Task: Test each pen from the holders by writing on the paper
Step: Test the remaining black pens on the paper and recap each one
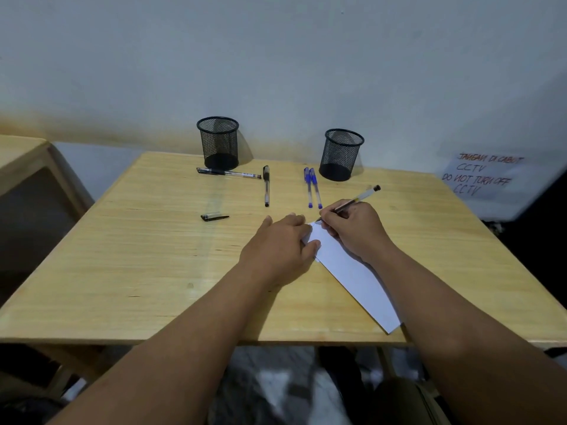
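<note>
1. A white notice (483, 177) is seen on the wall at the right; on it is handwritten "JANGAN DI CABUT CCTV" and "DO NOT TURN OFF CCTV"; the print on the pen barrels is too small to be read.
2. A pale wooden table (153, 271) is set against a whitish wall (276, 56), stained brown low down; part of a second table (21, 151) is seen at the left.
3. Two black mesh holders are stood at the far edge, the left holder (218, 142) and the right holder (341, 154); no pens are seen in either.
4. Two black pens (228, 172) (266, 185) are laid near the left holder; two blue pens (313, 188) are laid side by side near the right one; a loose black cap (214, 216) is laid nearer the middle.
5. A white paper strip (352, 271) is laid slantwise at the near right; its far end is pressed down by the left hand (277, 250), fingers loosely bent.
6. A pen (352, 201) is pinched in the curled fingers of the right hand (352, 231); its tip is set at the paper's far corner.
</note>
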